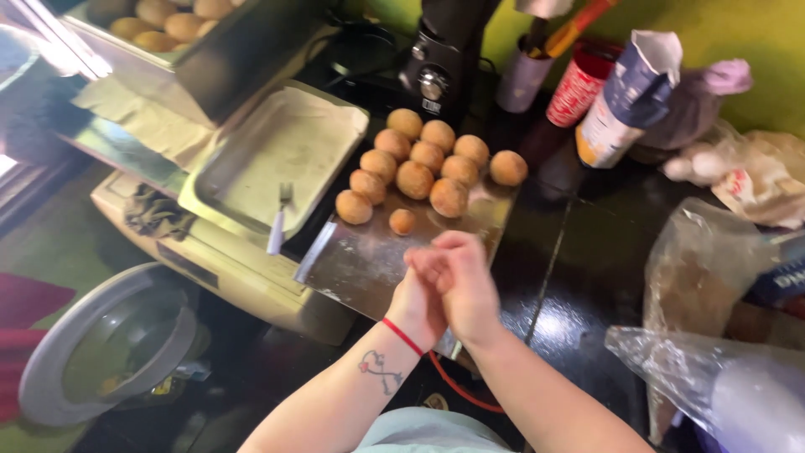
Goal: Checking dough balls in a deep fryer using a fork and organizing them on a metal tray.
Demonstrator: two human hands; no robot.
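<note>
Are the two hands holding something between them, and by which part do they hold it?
It cannot be told: the left hand and right hand are pressed palm to palm, hiding whatever lies between.

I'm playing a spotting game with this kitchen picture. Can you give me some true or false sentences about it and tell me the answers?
1. The dough balls sit on a metal sheet. True.
2. The hands are far apart. False: the left hand and right hand are pressed together.
3. A fork lies on the empty tray. True.
4. The left wrist wears a blue band. False: the band is red.
</note>
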